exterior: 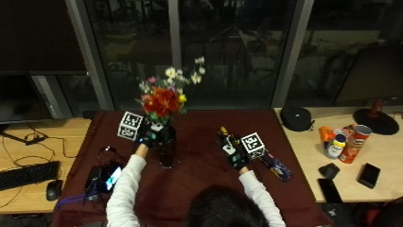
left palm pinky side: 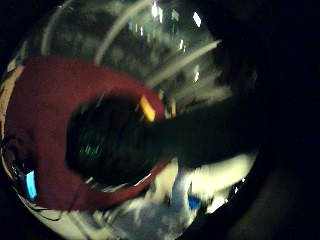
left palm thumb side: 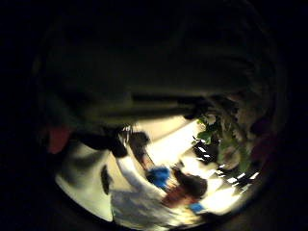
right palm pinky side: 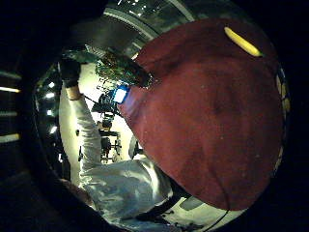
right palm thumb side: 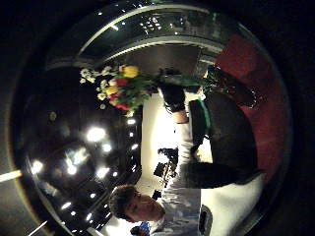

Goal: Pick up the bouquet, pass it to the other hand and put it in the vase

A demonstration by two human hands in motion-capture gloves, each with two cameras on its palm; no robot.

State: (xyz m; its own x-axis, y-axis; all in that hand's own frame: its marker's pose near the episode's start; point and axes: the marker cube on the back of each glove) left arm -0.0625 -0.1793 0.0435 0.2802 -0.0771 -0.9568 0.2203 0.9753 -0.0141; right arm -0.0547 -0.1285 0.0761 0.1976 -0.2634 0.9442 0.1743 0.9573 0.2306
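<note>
**Bouquet held over the vase by the left hand**

On the worktop (exterior: 56,189), a dark red cloth (exterior: 201,175) covers the middle. A dark vase (exterior: 167,149) stands upright on the cloth, left of centre. The bouquet (exterior: 162,100), with red, yellow and white flowers, stands up above the vase mouth, its stems running down toward the vase; whether they sit fully inside cannot be told. The left hand (exterior: 149,135) is curled round the stems just above the vase rim, and the right thumb side palm view shows the same grip, the glove wrapped round the wrapped stems below the blooms. The right hand (exterior: 236,153) hovers over the cloth to the right of the vase, well apart from it, holding nothing; its fingers look loosely relaxed.

A banana (exterior: 222,132) lies on the cloth beyond the right hand. On the bare wood at the right stand a red crisp tube (exterior: 354,144) and a black phone (exterior: 368,175). At the left lie a keyboard (exterior: 25,175) and a mouse (exterior: 53,190).
</note>
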